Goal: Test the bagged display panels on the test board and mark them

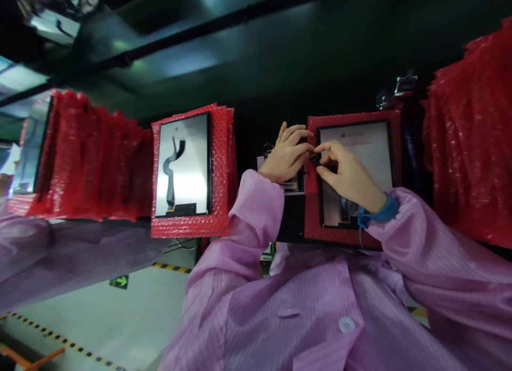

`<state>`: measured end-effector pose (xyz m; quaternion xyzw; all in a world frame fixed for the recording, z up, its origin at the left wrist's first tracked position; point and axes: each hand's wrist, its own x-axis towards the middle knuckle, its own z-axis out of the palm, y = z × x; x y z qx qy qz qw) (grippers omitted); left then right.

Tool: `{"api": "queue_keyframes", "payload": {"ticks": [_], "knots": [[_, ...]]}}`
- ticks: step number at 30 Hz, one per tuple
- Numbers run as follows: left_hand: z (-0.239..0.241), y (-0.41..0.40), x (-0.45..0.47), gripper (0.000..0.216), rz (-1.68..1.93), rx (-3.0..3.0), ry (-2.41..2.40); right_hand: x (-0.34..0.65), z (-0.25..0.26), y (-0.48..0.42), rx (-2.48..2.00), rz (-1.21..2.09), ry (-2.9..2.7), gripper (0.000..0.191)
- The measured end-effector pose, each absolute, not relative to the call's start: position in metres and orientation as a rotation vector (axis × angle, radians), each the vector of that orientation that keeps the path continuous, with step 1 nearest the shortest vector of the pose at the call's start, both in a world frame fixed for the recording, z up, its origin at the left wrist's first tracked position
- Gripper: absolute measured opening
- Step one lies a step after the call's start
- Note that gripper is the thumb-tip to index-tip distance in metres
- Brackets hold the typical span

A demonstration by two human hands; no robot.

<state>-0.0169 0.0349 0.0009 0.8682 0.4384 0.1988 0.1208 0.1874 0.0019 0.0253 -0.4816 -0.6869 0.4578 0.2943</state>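
A tablet-size display panel (360, 142) lies face down on red bubble wrap (314, 222) in front of me. My right hand (348, 171) pinches a small dark piece (316, 159) at the panel's left edge, seemingly the end of its flex cable; the fingers partly cover it. My left hand (286, 155) is stretched out flat, its fingertips meeting the right fingers at that piece. Under the left hand sits a small board with a label (294, 185), mostly hidden. Part of a dark flex cable (344, 208) shows below my right wrist.
On the left, another display panel (184, 168) with a curled flex cable rests on stacked bubble wrap (222, 174). Rows of red-wrapped panels stand at far left (96, 163) and far right (472, 142). A metal clamp-like part (405, 86) is behind. Another person's sleeve (80, 253) reaches in at left.
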Motion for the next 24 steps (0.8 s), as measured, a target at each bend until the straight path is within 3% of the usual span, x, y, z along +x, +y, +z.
{"api": "queue_keyframes", "payload": {"ticks": [5, 9, 24], "knots": [[0.004, 0.037, -0.015, 0.020, 0.638, 2.500, 1.242, 0.183, 0.028, 0.008, -1.419, 1.218, -1.826, 0.032], [0.005, 0.038, -0.014, 0.023, 0.655, 2.492, 1.220, 0.178, 0.032, 0.017, -1.423, 1.204, -1.959, 0.013], [0.002, 0.040, -0.010, 0.029, 0.752, 2.514, 1.122, 0.170, 0.025, 0.012, -1.400, 1.073, -1.901, 0.013]]}}
